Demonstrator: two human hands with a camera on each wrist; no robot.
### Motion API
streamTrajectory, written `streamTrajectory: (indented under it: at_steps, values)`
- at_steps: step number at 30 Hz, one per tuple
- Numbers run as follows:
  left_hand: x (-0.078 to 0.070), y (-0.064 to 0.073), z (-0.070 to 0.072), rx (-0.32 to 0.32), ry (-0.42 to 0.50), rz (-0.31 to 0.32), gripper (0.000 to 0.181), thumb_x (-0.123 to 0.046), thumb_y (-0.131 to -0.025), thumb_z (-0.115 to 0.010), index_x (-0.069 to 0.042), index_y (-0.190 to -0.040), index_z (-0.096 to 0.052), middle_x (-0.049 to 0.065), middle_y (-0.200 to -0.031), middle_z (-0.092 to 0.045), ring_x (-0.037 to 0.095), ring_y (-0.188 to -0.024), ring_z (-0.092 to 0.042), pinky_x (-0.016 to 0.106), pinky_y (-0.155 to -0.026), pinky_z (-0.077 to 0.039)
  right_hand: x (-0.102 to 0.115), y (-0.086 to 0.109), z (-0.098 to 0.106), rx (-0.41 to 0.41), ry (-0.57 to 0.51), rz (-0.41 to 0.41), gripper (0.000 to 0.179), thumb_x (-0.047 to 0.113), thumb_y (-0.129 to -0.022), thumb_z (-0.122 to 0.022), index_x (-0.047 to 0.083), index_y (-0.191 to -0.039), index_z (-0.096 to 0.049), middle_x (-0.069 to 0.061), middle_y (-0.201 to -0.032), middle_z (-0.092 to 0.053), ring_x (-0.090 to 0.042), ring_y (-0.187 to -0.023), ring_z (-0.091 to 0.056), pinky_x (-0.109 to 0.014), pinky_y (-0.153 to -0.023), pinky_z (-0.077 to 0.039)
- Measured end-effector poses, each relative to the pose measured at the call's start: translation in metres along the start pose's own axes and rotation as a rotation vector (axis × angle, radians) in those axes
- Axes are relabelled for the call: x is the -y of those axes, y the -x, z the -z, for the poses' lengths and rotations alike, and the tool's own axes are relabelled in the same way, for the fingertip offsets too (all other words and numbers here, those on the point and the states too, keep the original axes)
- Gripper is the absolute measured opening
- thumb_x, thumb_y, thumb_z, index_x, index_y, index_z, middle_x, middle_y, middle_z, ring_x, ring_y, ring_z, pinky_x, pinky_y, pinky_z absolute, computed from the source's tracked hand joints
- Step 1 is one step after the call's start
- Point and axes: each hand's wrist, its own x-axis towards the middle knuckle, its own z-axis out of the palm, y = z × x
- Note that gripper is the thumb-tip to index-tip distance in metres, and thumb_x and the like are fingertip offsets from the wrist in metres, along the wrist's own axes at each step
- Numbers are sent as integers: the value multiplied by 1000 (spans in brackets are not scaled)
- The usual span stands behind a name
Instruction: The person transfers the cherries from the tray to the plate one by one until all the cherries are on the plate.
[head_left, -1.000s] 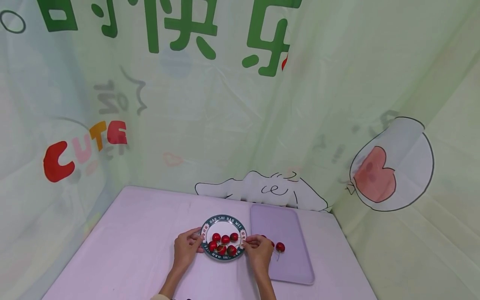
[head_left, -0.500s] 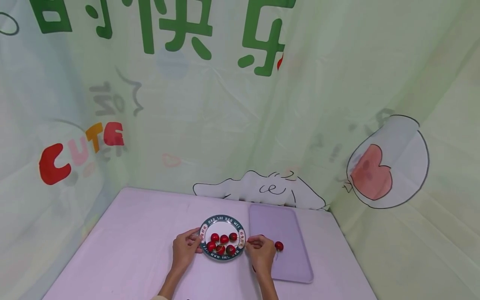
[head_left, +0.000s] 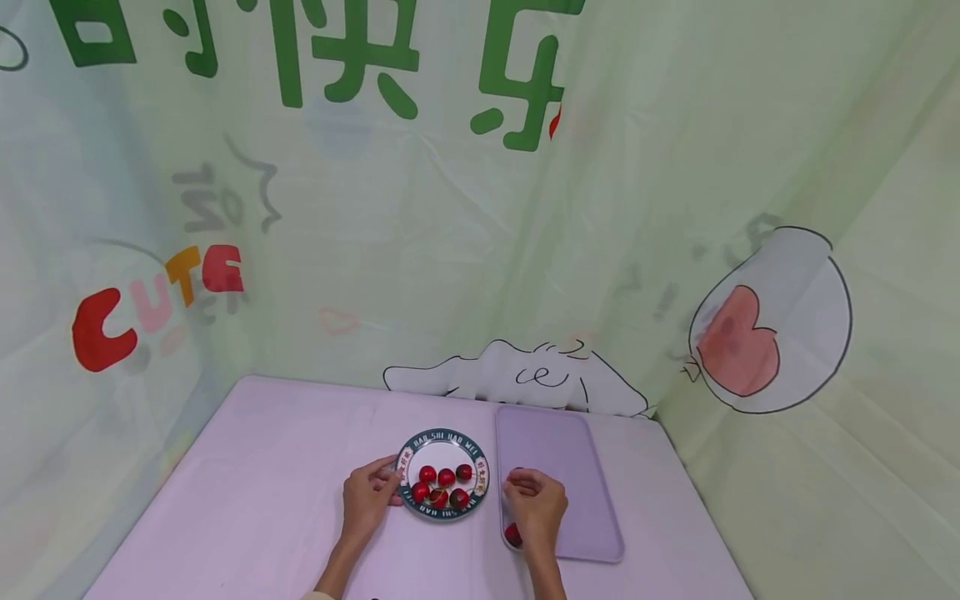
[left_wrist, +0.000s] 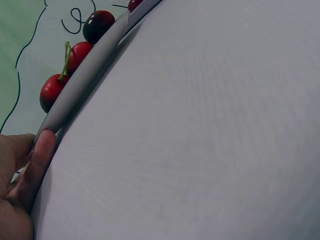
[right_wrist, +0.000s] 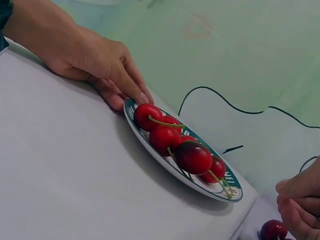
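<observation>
Right hand (head_left: 537,507) farther from plate (head_left: 444,452)

Round plate (head_left: 447,453), white centre, dark green lettered rim, just beside the tray (head_left: 581,483). I count 6 glossy red cherries (head_left: 446,477) on it, green stems showing. Tray: lilac, rectangular; partly hidden red cherry (head_left: 513,535) at near corner.

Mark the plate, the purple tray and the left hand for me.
Plate (head_left: 444,453), head view: bare white inside, far part.
Purple tray (head_left: 551,439), head view: bare floor, far half.
Left hand (head_left: 367,494), head view: its back.
</observation>
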Motion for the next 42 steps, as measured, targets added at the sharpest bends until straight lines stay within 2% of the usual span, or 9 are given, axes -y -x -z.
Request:
streamTrajectory:
  at_steps: [7, 14, 20, 23, 28, 32, 37, 42]
  values:
    - [2, -1, -1, -8, -2, -6, 36, -12, -104, -76, -3, -138, -74, 10, -93, -76, 11, -57, -72, 15, -63, -60, -5, -3, 12, -36, -44, 26, 14, -10, -81, -87, -6, -93, -82, -21, -87, -82, -5, -67, -72, -12, -63, -58]
    - [4, -4, -1, -2, 2, 18, 36, -13, -103, -76, -5, -139, -74, 9, -91, -76, 13, -58, -72, 15, -64, -60, -11, -6, 25, -67, -55, 1, 15, -10, -83, -86, -6, -97, -82, -21, -91, -83, 2, -67, -71, -10, -64, -58]
    - [4, -5, -1, -11, -11, -4, 36, -9, -103, -76, -3, -138, -74, 9, -88, -75, 13, -57, -73, 16, -62, -60, -23, -11, 35, -102, -93, 44, 19, -15, -79, -86, -10, -97, -80, -25, -90, -81, 6, -64, -70, -11, -62, -59]
    - [3, -5, -1, -10, -10, -3, 36, -7, -103, -76, -2, -138, -74, 9, -86, -75, 13, -56, -73, 16, -61, -60, -29, -12, 40, -135, -94, 61, 20, -16, -77, -86, -9, -95, -81, -23, -88, -82, 7, -62, -69, -11, -61, -59]
    - [0, -2, 1, 6, -1, 8, 37, -8, -103, -75, -2, -139, -73, 8, -86, -74, 14, -58, -73, 16, -62, -61, -41, -13, 46, -180, -82, 42, 21, -12, -77, -91, -7, -95, -82, -22, -89, -82, 9, -61, -68, -9, -61, -57]
    - [1, -2, 1, 8, 2, 16, 37, -9, -103, -75, -3, -140, -73, 8, -86, -73, 13, -57, -73, 15, -63, -60, -47, -13, 49, -182, -72, 33, 23, -11, -77, -91, -9, -97, -81, -24, -90, -82, 10, -62, -67, -9, -60, -57]
    - [2, -2, 0, 3, -5, -9, 36, -9, -103, -75, -1, -139, -73, 9, -86, -73, 11, -56, -72, 16, -62, -60, -50, -14, 52, -192, -68, 20, 23, -14, -77, -89, -11, -98, -80, -25, -89, -81, 10, -61, -66, -9, -60, -57]
    - [-1, 0, 0, 3, 4, -3, 36, -9, -104, -75, -2, -139, -73, 10, -87, -73, 13, -58, -73, 16, -63, -61, -57, -16, 52, -196, -12, -17, 23, -10, -77, -90, -12, -97, -79, -24, -85, -81, 9, -58, -65, -8, -56, -55]
